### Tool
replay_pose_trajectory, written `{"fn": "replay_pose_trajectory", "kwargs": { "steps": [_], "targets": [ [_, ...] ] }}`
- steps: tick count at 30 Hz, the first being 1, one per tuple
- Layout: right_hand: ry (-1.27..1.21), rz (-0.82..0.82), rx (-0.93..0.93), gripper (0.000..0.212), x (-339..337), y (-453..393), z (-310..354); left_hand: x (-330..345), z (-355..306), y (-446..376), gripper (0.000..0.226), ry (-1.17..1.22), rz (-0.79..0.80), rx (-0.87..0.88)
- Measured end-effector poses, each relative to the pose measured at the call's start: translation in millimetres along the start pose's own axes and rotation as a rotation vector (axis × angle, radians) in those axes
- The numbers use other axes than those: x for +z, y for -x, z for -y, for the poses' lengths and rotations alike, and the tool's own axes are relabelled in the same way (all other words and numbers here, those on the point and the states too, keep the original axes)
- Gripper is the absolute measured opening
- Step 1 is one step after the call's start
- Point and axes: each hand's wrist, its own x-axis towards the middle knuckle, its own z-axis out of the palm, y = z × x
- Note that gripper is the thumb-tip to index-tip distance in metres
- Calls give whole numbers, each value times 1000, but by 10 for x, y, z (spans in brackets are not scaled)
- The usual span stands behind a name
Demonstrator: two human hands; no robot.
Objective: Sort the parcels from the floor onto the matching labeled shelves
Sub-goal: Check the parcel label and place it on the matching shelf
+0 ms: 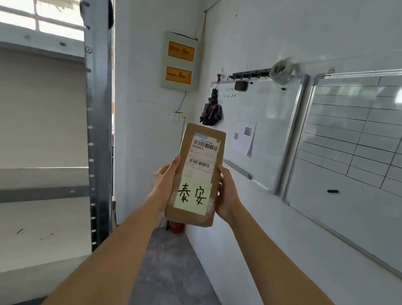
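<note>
parcel [197, 174] centre btwn both hands, shelf rack [93, 118] left, whiteboards [356, 141] on right wall, floor [172, 271] below

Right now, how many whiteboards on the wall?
2: one whiteboard behind the parcel, one gridded whiteboard to its right, cut off by the frame edge. More may lie outside view.

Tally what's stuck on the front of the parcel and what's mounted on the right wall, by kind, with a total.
Parcel, gripped by the left hand and the right hand:
Printed shipping labels: 1
Yellow handwritten notes: 1
Right wall:
Whiteboards: 2
Total: 4
</note>
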Motion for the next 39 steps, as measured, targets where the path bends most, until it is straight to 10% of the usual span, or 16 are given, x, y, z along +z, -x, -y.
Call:
{"fn": "replay_pose_trajectory", "kwargs": {
  "steps": [13, 18, 25, 33, 39],
  "targets": [
    [9, 142, 107, 43, 744, 389, -322, -884, -257, 624, 88, -62, -111, 65],
    [-16, 206, 102, 57, 1095, 436, -458, -1142, -462, 854, 55, -83, -255, 80],
    [-13, 405, 148, 48, 1470, 592, -577, -1539, -601, 1240, 89, -85, -380, 130],
    [29, 622, 248, 75, 2230, 877, -875, -2178, -788, 1763, 57, -156, -654, 166],
    [34, 706, 285, 53, 2984, 1244, -1178, -2811, -954, 2213, 49, -238, -799, 200]
  ]
}}
